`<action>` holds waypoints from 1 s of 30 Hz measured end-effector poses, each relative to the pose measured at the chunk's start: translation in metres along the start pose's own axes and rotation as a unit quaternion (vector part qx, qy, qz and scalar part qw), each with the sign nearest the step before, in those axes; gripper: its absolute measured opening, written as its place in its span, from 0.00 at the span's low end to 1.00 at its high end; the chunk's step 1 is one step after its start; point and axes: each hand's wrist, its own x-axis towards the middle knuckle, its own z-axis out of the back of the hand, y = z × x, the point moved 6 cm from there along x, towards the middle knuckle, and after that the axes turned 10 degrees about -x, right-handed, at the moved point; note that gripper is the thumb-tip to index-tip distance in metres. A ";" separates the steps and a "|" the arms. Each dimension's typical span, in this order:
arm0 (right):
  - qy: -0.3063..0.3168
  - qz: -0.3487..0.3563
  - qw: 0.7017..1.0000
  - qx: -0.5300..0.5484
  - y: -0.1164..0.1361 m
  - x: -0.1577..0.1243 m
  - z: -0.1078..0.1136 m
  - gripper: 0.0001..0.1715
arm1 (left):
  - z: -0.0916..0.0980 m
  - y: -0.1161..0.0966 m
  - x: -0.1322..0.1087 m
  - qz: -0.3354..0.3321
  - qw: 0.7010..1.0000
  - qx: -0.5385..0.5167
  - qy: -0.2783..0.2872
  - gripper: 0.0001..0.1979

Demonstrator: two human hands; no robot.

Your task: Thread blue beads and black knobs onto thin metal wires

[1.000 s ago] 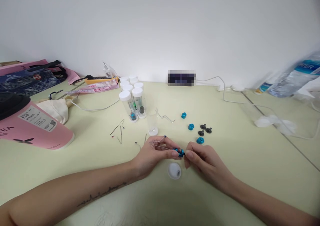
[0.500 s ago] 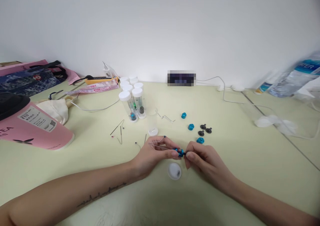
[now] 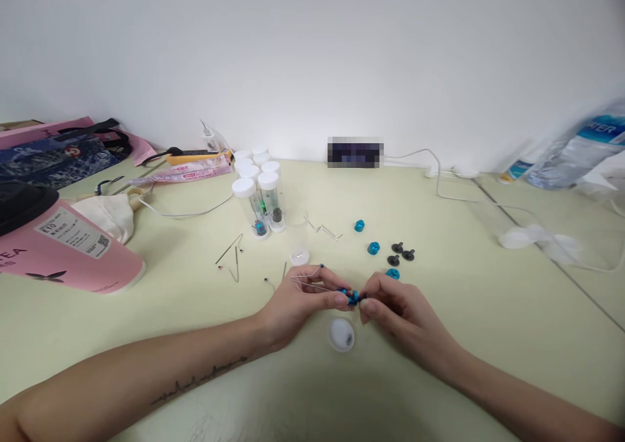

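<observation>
Beyond the white lid (image 3: 338, 333), the blue part (image 3: 353, 299) lies crosswise, gripped in the left hand (image 3: 303, 297). The right hand (image 3: 398, 306), just beside, pinches a dark piece (image 3: 362, 297) at the end facing it.

The left hand (image 3: 307, 297) hides part of the blue piece (image 3: 353, 298); the right hand (image 3: 398, 308) covers much of the black piece (image 3: 362, 297). The dark box (image 3: 355, 153) is blurred into squares. The cup (image 3: 73, 243) is cut off at left, the bottle (image 3: 583, 146) at right. The speck (image 3: 348, 340) in the cap (image 3: 338, 332) is too small to tell.
</observation>
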 end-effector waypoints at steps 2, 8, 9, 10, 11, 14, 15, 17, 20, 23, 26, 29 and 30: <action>0.013 0.012 1.000 -0.011 0.003 0.000 0.000 0.23 | -0.001 0.000 0.000 -0.001 1.000 0.004 0.003 0.10; -0.005 -0.009 1.000 -0.013 0.000 0.001 0.000 0.17 | 0.001 -0.001 0.000 -0.002 1.000 -0.003 0.003 0.09; -0.014 -0.015 1.000 -0.010 -0.001 0.001 0.000 0.16 | 0.001 -0.001 0.000 -0.003 1.000 -0.005 0.002 0.09; -0.019 -0.019 1.000 -0.008 -0.002 0.001 0.000 0.16 | 0.001 -0.001 0.000 -0.005 1.000 -0.005 0.001 0.09; -0.019 -0.019 1.000 -0.007 -0.002 0.001 0.000 0.16 | 0.001 -0.001 0.000 -0.006 1.000 -0.005 0.000 0.09; 0.005 -0.005 1.000 -0.019 0.000 0.001 -0.001 0.21 | 0.001 -0.001 0.000 -0.006 1.000 0.004 0.001 0.10; 0.013 -0.002 1.000 -0.026 0.000 0.001 -0.001 0.24 | 0.001 -0.001 0.000 -0.006 1.000 0.007 0.002 0.10; 0.021 -0.004 0.999 -0.035 -0.002 0.000 -0.001 0.28 | 0.001 0.000 0.000 -0.006 1.000 0.013 0.001 0.10; 0.013 -0.017 1.000 -0.017 -0.004 0.000 0.000 0.30 | 0.002 -0.001 0.000 -0.011 1.000 0.014 -0.007 0.09; -0.019 -0.022 0.999 0.020 -0.003 -0.001 0.003 0.23 | 0.002 -0.002 -0.001 -0.014 1.000 0.010 -0.014 0.09; -0.044 -0.022 0.998 0.033 0.001 -0.002 0.007 0.18 | 0.002 -0.002 -0.001 -0.012 1.000 0.007 -0.017 0.08; -0.055 -0.017 0.998 0.009 0.002 -0.003 0.009 0.20 | 0.002 -0.002 -0.001 -0.011 1.000 0.003 -0.017 0.08; -0.055 -0.015 0.998 0.003 0.002 -0.003 0.010 0.21 | 0.002 -0.002 -0.001 -0.010 1.000 0.002 -0.017 0.08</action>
